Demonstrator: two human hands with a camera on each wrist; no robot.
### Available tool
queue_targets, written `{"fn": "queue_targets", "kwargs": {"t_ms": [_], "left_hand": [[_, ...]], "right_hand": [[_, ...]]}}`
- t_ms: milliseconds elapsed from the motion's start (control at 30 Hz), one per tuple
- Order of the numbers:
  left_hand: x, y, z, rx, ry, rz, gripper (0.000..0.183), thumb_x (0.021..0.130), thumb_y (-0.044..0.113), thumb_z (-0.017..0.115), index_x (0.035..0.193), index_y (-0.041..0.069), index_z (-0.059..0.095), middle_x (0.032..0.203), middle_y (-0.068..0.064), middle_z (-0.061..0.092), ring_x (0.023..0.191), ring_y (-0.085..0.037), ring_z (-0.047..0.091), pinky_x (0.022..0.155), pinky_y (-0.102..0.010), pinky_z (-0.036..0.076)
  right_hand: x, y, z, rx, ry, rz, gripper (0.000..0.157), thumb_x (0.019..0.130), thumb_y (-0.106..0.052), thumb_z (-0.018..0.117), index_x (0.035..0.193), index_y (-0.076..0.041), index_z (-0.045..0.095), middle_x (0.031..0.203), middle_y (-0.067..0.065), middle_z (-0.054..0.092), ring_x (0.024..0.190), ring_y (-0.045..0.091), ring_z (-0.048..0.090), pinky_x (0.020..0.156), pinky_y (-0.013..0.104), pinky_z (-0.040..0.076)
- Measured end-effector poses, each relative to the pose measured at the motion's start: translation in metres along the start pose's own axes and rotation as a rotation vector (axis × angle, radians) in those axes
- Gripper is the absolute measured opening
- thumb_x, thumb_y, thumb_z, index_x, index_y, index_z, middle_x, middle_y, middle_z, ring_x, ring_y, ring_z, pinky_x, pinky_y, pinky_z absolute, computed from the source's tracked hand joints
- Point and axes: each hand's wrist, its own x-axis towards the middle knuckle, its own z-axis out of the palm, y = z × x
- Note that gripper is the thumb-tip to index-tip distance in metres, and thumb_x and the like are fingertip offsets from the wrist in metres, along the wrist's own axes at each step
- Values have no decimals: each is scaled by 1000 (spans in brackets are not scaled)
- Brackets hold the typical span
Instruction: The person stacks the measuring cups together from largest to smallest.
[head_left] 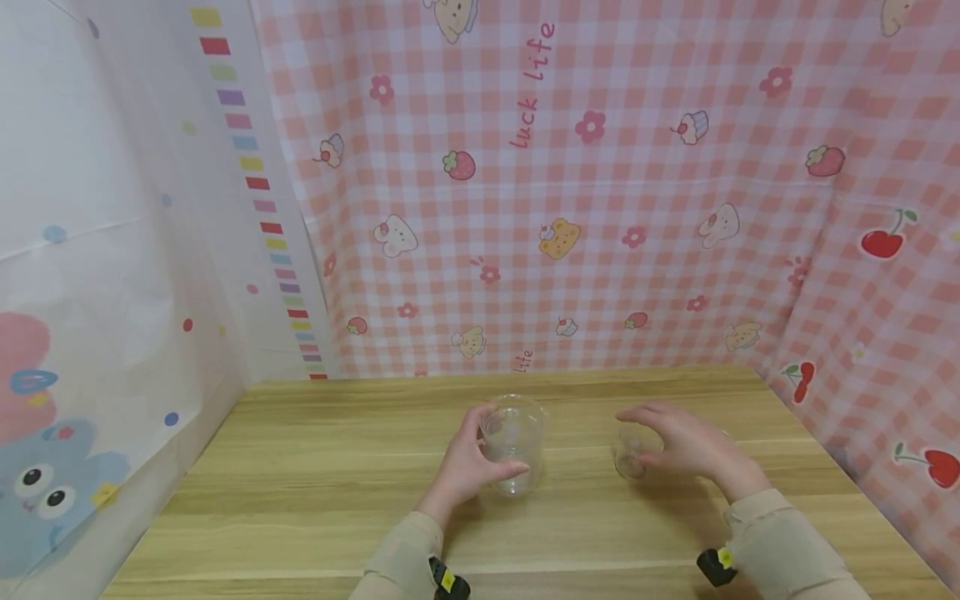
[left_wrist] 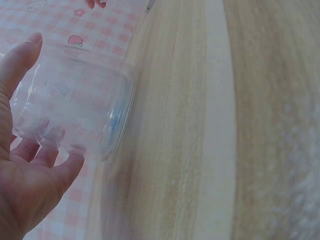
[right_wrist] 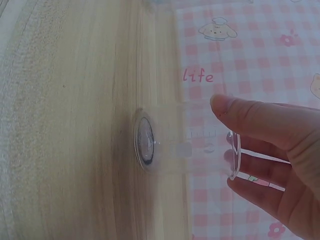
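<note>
My left hand (head_left: 471, 467) grips a wide, clear plastic cup (left_wrist: 70, 95), with the thumb on one side and the fingers on the other. In the head view this clear cup (head_left: 517, 437) is upright near the middle of the table. To its right, my right hand (head_left: 686, 442) holds a smaller clear measuring cup (head_left: 630, 457) near its rim. Faint graduation lines show on the measuring cup (right_wrist: 185, 142) in the right wrist view. Thumb and fingers lie on opposite sides of its rim. Whether either base touches the table is hard to tell.
The wooden table (head_left: 300, 483) spreads around both hands. A pink checked cloth (head_left: 480, 200) hangs along the back and right sides, and a white printed sheet (head_left: 112, 250) hangs at the left. Both forearms wear a strapped-on black camera (head_left: 716, 567).
</note>
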Motion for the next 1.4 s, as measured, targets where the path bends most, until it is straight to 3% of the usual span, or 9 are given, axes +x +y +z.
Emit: {"fn": "queue_targets", "kwargs": {"t_ms": [533, 1400], "left_hand": [[0, -1, 1, 24, 4, 6, 97, 68, 27, 93, 145, 9, 37, 144, -15, 46, 128, -37, 48, 101, -54, 45], [0, 1, -1, 12, 6, 7, 96, 69, 25, 93, 145, 7, 37, 143, -17, 46, 127, -41, 48, 101, -56, 44]], "right_hand": [[3, -3, -2, 31, -39, 21, 48, 79, -15, 84, 121, -4, 66, 122, 14, 63, 112, 37, 59, 92, 54, 50], [7, -4, -10, 44, -93, 18, 45, 79, -19, 84, 119, -6, 67, 118, 10, 64, 96, 28, 64, 77, 43, 56]]}}
